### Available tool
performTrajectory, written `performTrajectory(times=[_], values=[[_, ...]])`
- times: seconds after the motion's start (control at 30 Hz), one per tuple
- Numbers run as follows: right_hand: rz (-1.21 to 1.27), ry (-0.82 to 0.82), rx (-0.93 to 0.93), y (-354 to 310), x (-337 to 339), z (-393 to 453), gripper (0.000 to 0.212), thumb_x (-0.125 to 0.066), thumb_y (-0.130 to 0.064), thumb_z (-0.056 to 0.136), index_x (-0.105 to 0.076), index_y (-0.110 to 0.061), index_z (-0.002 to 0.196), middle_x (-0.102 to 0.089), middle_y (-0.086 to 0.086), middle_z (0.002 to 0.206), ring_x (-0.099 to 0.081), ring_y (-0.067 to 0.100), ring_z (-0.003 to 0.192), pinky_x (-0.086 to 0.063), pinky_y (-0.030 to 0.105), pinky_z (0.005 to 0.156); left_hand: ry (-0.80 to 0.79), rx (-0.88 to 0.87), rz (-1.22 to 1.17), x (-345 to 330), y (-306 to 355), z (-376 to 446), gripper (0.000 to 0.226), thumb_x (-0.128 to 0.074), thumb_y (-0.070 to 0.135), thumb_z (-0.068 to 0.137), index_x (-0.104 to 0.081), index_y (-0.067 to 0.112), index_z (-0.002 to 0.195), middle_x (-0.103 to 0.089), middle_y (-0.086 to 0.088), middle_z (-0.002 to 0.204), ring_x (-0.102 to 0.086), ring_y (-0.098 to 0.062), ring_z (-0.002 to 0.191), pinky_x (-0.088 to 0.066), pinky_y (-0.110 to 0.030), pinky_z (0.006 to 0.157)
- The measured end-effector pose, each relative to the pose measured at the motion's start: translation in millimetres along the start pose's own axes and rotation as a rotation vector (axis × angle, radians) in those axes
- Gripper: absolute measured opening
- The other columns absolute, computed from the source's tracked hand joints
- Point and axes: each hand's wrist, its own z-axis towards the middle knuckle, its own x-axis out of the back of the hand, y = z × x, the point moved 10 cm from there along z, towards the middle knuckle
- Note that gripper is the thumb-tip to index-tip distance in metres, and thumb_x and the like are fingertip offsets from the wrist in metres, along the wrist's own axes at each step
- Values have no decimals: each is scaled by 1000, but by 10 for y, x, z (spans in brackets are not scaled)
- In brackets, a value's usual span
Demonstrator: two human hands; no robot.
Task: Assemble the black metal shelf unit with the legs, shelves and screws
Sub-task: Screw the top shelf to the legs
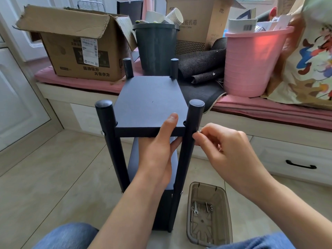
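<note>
Fingers (201, 136) of the right hand (228, 151) are curled and pinch a small silver screw (199, 132) against the outer side of the front right leg (190, 133), level with the front edge of the top shelf (149, 103). Left hand (158, 150) grips that same front edge from below: the thumb lies flat on the shelf's upper surface, the remaining fingers curl under the edge beside the front right leg.

Shelf unit (149, 133) stands upright on the tiled floor (53, 177), directly in front of the person. Four black round legs pass the corners of the top shelf and rise above it, each ending in a rounded cap. The front left leg (107, 133) carries a silver screw head at the level of the top shelf. A lower shelf (172, 193) is partly visible beneath the left forearm, between the front legs.

A translucent brown plastic tray (226, 212) sits on the floor just right of the unit's base. It holds a small flat spanner (195, 208) and several loose screws and washers.

Behind the unit runs a low bench with a pink cushion (80, 83). On it stand an open cardboard box (79, 49), a dark bin (155, 47) filled with paper cups, folded dark fabric (201, 69) and a pink bucket (251, 65). A second cardboard box (201, 24) stands behind the bin. Blue denim at the lower frame edge covers the person's knees (68, 236).
</note>
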Motion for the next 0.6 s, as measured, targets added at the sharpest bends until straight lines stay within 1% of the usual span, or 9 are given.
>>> performTrajectory(times=[0.1,0.27,0.37,0.47,0.6], values=[[10,0,-3,-10,4,-2,24,-59,-30,95,-64,-17,75,-64,1,63,-49,17,57,-38,24,53,8,-1,-10,-7,-5,-14,46,-71,17,87,-61,18,132,-73,-2,122,-72,-18,106,-61,-34,86],[27,-4,-8,-17,-3,-9,29,-57,-30,95,-63,-13,72,-61,1,61,-49,17,57,-38,24,54,14,-24,-16,-24,26,-31,67,-75,29,69,-59,19,133,-73,-1,122,-72,-18,107,-62,-34,84],[40,-7,-10,-22,-6,-6,33,-56,-30,95,-61,-10,70,-55,2,57,-44,16,55,-35,21,52,19,-19,-7,-22,27,-38,66,-75,32,67,-61,20,131,-73,0,121,-71,-18,109,-61,-37,88],[56,-12,-18,-13,-14,0,36,-53,-31,97,-61,-8,69,-52,-2,55,-40,11,52,-32,20,50,13,-14,1,-30,27,-39,63,-75,35,68,-62,23,128,-73,2,121,-70,-19,111,-60,-39,91],[67,-18,-20,-5,-24,1,36,-53,-30,98,-60,-10,69,-49,-10,54,-40,9,50,-31,17,50,-6,-11,1,-45,34,-46,59,-74,38,68,-62,27,125,-73,3,122,-70,-18,112,-61,-35,87]])
